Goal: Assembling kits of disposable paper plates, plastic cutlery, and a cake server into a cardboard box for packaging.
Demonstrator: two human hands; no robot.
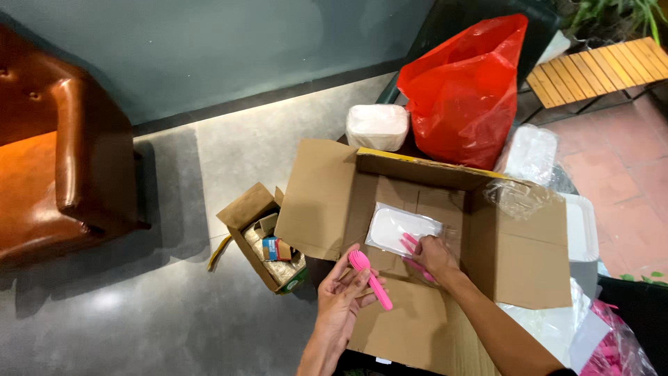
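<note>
From the head camera, the left hand grips a pink spoon at the near edge of the open cardboard box. The right hand, inside the box, closes on pink cutlery beside a white tray.

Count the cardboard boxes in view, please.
2. A large open cardboard box sits under both hands, holding a white tray. A smaller open cardboard box sits on the grey floor to its left. Others may be hidden.
</note>
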